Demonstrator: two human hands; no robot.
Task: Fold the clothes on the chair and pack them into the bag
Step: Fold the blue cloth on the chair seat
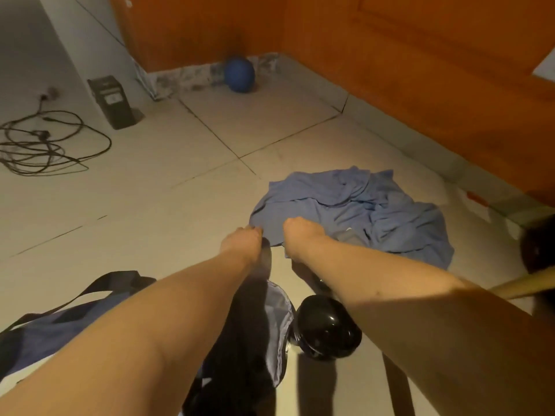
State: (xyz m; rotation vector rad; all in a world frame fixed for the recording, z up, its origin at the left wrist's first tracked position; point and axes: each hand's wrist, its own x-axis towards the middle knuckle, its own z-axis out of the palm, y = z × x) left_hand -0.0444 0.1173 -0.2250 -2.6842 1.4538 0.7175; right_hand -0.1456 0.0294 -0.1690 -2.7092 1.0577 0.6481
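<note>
Blue garment (354, 211), centre right, lies crumpled on the floor (150, 205) — unfolded; your left hand (244, 244) and right hand (295, 235) pinch its near edge. Bag (42, 331), lower left, awaits packing.

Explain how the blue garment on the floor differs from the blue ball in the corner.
The blue garment lies crumpled and spread out; the blue ball is round. The garment is a pale grey-blue, the ball a deeper blue. The left hand and right hand hold the garment's near edge; the ball sits untouched in the far corner. Both rest on the tiled floor.
</note>
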